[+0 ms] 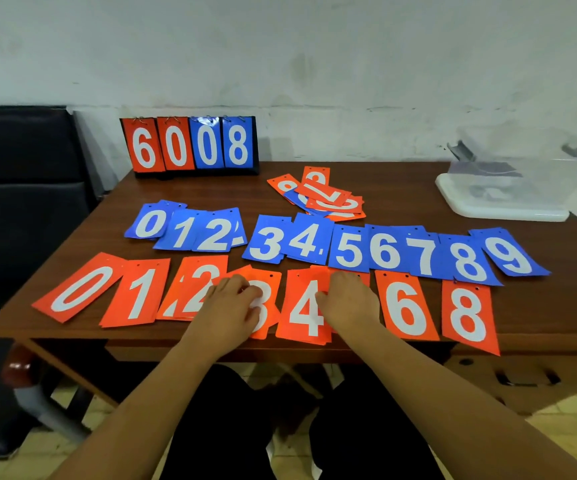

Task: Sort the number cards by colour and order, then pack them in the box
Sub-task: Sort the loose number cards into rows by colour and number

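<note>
Cards (pixel 138 296): rows at 6 o'clock; likely thin, light, slick, so pinch an edge.
Left hand (pixel 228 306): on 3 (pixel 271 285), grip unclear.
Right hand (pixel 349 303): beside 4 (pixel 306 313), grip unclear.
Box (pixel 488 206): 2 o'clock.

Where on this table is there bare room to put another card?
Bare wood shows between the scoreboard and the blue row, between the loose pile and the clear box, and on the table right of the orange 8. The front is crowded: orange cards lie close together under the left hand and right hand.
</note>
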